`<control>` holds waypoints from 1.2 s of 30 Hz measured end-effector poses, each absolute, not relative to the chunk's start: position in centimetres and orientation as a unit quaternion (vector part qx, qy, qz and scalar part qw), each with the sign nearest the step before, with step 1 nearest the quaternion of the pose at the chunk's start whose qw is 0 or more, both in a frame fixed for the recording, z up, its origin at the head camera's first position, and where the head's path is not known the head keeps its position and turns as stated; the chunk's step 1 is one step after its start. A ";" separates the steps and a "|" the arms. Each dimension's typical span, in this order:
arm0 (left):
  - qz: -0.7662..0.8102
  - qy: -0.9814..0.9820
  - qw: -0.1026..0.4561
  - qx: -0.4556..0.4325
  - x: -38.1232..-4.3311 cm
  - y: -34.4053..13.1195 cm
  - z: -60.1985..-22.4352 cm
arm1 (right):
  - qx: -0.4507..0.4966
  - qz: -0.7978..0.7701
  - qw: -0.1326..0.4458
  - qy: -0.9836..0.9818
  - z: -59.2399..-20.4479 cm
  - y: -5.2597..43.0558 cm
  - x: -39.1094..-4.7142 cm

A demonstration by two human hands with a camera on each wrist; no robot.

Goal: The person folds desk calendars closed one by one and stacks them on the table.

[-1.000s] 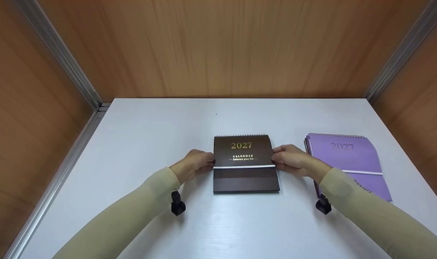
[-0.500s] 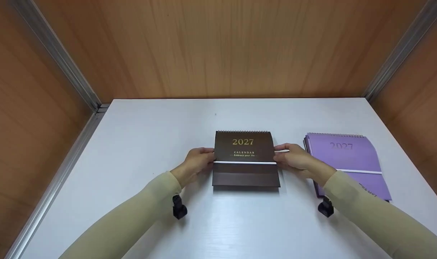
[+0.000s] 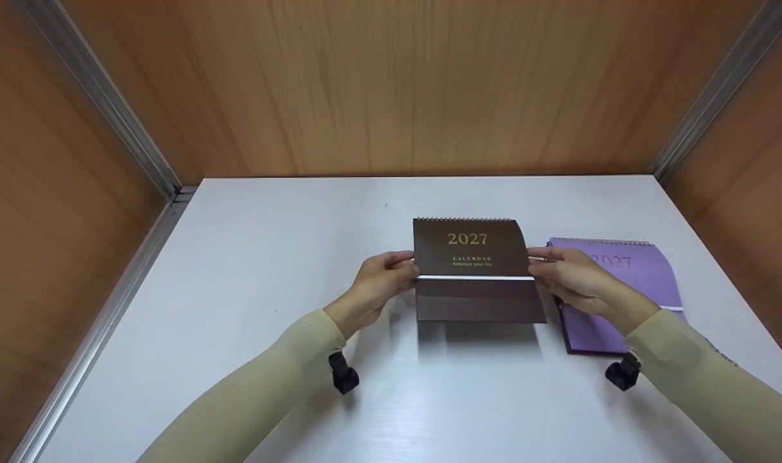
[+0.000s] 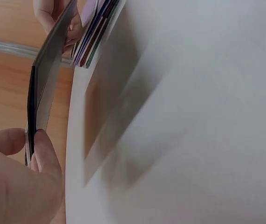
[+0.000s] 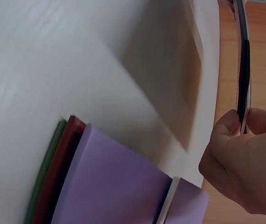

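Observation:
A dark brown 2027 desk calendar (image 3: 471, 257) with a spiral top and a white band is held up off the white table, its shadow below it. My left hand (image 3: 384, 283) pinches its left edge between thumb and fingers, as the left wrist view also shows. On the opposite edge, my right hand (image 3: 574, 280) pinches it the same way. Close to the right hand lies a purple 2027 calendar (image 3: 648, 273), partly covered by that hand and forearm. Beneath the purple one, a red calendar (image 5: 60, 170) and a green calendar (image 5: 44, 172) show their edges in the right wrist view.
Wooden panels stand behind the white table (image 3: 288, 238) and on both sides, with metal rails at the corners. A black wrist device (image 3: 344, 373) hangs under the left sleeve, and another black device (image 3: 622, 373) under the right.
Both hands have lifted the brown calendar off the table and carried it to the right, toward the purple calendar. The stack of calendars has stayed in place.

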State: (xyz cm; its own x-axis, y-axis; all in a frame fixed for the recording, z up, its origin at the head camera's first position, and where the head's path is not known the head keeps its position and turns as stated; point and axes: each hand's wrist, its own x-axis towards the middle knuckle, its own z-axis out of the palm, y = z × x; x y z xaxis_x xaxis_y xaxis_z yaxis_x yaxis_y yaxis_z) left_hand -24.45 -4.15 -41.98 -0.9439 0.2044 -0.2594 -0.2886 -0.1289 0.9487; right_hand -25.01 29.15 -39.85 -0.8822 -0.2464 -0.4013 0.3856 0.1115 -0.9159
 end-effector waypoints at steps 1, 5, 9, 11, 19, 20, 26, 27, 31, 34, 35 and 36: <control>0.755 0.634 0.165 -0.031 -24.4 -3.8 -41.9 | 0.052 -0.672 0.237 0.699 -39.7 29.6 -24.9; 0.775 0.610 0.164 -0.020 -24.3 -2.3 -41.9 | 0.054 -0.700 0.231 0.674 -39.0 31.1 -24.8; 0.785 0.597 0.165 -0.007 -24.2 -0.7 -41.8 | 0.041 -0.719 0.237 0.652 -38.5 33.0 -24.7; 0.784 0.597 0.170 -0.002 -24.2 0.2 -41.9 | 0.034 -0.729 0.244 0.638 -38.4 34.1 -24.5; 0.791 0.587 0.175 0.013 -23.9 4.4 -42.3 | 0.036 -0.734 0.259 0.627 -38.0 38.6 -23.7; 0.791 0.586 0.175 0.014 -23.9 5.0 -42.3 | 0.037 -0.732 0.260 0.629 -38.0 39.2 -23.6; 0.793 0.583 0.175 0.015 -23.5 8.5 -42.9 | 0.046 -0.733 0.259 0.627 -38.4 42.6 -22.8; 0.794 0.582 0.174 0.016 -23.5 9.0 -43.0 | 0.048 -0.733 0.257 0.628 -38.5 43.1 -22.7; 0.786 0.592 0.173 0.024 -23.3 10.5 -43.3 | 0.055 -0.742 0.247 0.620 -38.9 44.8 -22.3; 0.770 0.614 0.171 0.030 -23.1 11.3 -43.4 | 0.052 -0.746 0.248 0.616 -39.2 45.8 -22.2; 0.764 0.622 0.170 0.031 -23.0 11.6 -43.5 | 0.049 -0.747 0.250 0.614 -39.2 46.1 -22.2; 0.759 0.627 0.170 0.033 -23.0 11.9 -43.5 | 0.047 -0.749 0.250 0.612 -39.3 46.5 -22.2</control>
State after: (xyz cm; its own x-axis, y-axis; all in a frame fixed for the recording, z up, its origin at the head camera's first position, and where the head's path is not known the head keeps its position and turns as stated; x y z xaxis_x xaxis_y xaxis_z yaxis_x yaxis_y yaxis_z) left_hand -22.96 11.85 -43.52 -0.9401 0.2994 -0.1631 -0.2166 -0.1550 0.9639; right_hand -22.17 46.46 -39.33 -0.8700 -0.3172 -0.3774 0.4331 -0.1260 -0.8925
